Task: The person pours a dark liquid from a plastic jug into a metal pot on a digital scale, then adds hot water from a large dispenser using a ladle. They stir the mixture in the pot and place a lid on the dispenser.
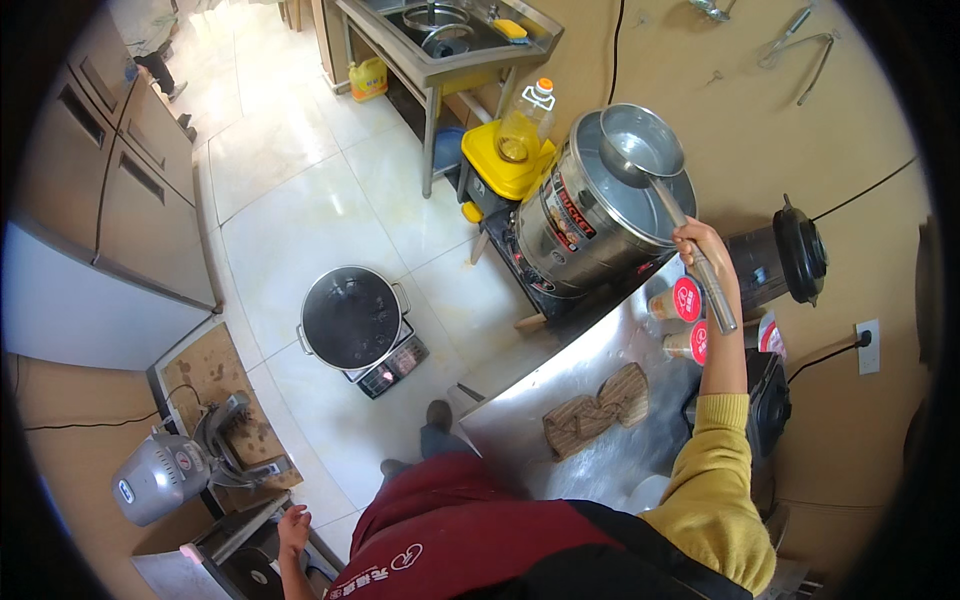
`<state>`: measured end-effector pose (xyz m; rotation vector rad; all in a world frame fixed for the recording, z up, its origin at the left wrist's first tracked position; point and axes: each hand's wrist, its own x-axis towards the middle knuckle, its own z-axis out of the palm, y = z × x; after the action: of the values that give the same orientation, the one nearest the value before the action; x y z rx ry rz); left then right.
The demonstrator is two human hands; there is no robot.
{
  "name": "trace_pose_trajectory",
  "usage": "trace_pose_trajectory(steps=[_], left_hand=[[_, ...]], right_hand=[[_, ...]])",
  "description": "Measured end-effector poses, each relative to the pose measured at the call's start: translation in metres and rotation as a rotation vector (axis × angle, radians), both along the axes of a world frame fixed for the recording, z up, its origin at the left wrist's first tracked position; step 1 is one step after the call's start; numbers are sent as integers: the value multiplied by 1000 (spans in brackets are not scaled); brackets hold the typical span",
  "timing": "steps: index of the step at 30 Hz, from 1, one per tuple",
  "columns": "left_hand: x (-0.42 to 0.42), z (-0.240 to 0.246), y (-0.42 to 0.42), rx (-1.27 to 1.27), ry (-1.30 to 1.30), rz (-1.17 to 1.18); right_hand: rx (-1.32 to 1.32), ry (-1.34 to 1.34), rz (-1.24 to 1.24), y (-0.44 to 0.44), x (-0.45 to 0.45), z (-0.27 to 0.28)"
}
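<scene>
My right hand (705, 246) is wrapped around the handle of a large stainless steel ladle (705, 277). The ladle's bowl is over the open mouth of a tall steel heating bucket (551, 217); whether it holds liquid I cannot tell. On the floor ahead, a two-handled pot of dark liquid (352, 319) rests on a digital scale (391, 367). Low at my left side hangs my left hand (295, 529), with nothing in it and its fingers loosely bent. It is near a grey stand mixer (169, 469), not touching it.
Right of me, a steel table (517, 427) carries a folded brown cloth (600, 411), sealed cups (686, 298) and a blender jug (757, 259). A plastic bottle (521, 127) stands on a yellow lid (487, 161) beside the bucket. Beyond is a steel sink (450, 67).
</scene>
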<state>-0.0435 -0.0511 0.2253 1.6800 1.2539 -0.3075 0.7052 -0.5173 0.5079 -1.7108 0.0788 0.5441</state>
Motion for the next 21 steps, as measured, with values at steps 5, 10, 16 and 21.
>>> trace_pose_trajectory(steps=[5, 10, 16, 21], left_hand=[[-27, -13, 2, 65, -57, -29], [-67, -14, -8, 72, -61, -55], [-135, -13, -27, -11, -52, 120], [-193, 0, -46, 29, -47, 214]], right_hand=[[-12, -62, 51, 33, -80, 36], [93, 52, 190, 74, -156, 32], [178, 240, 318, 134, -227, -27], [153, 362, 445, 194, -272, -99]])
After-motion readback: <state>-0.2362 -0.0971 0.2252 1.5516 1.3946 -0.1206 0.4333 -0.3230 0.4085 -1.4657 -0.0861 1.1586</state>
